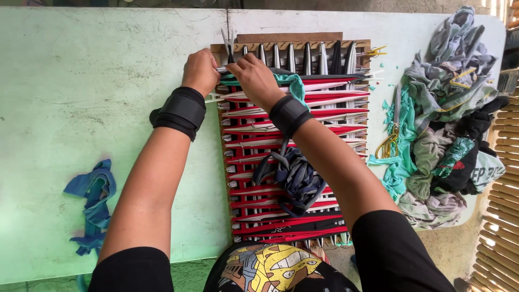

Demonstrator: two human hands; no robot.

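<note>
A teal strip of stretchy cloth (292, 82) lies across the far end of a rectangular wooden weaving frame (292, 46), running from the frame's left edge toward its middle, over rows of red, white and black fabric strips (324, 100) woven through upright grey and black strips. The right hand (254, 75) has its grip closed narrow on the teal strip near the frame's far left corner, fingers pinched down on the cloth. The left hand (200, 70) sits just beside it at the frame's left edge, fist curled over the strip ends there; whether it actually grips anything cannot be told, since the fingers are hidden under the knuckles. Both wrists wear black padded bands (181, 111). On the middle of the frame, between the forearms, rests a loose bundle of dark blue fabric strips (294, 178). Right of the frame lie yellow-handled scissors (390, 138) among teal offcuts, and beyond them a heap of mixed grey, green and black cloth scraps (448, 108). Well to the left of the frame lies a twisted blue strip of cloth (94, 205). All of it sits on a pale green painted table (81, 108).
</note>
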